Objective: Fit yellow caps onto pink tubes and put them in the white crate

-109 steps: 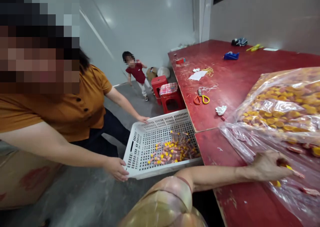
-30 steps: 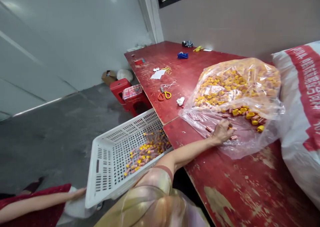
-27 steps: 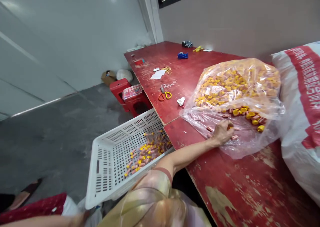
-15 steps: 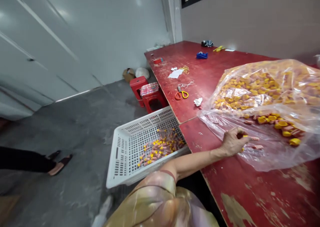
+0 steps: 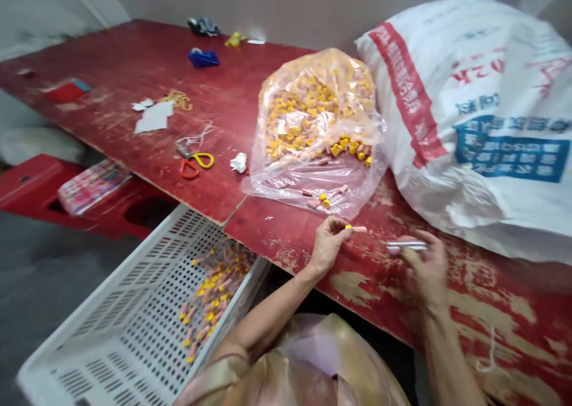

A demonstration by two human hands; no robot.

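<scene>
My left hand (image 5: 328, 242) pinches a small pink tube with a yellow cap (image 5: 356, 229) just in front of the clear plastic bag (image 5: 313, 126), which is full of the same pink and yellow pieces. To its right, my right hand (image 5: 426, 267) grips a thin silvery, blurred object (image 5: 406, 246) over the worn red table (image 5: 286, 233). A white perforated crate (image 5: 111, 328) sits below the table edge at the left, with several capped tubes (image 5: 210, 298) in its corner.
A large white woven sack (image 5: 482, 114) lies at the right of the table. Orange-and-yellow scissors (image 5: 194, 161), paper scraps (image 5: 154, 117), a crumpled wad (image 5: 239, 163) and a blue tape dispenser (image 5: 203, 57) lie further back. Red stools (image 5: 67, 185) stand beside the table.
My left hand has drawn back out of the bag with one tube. My right hand has come into view with the silvery object. The view has swung right and down; the other person is out of sight.
</scene>
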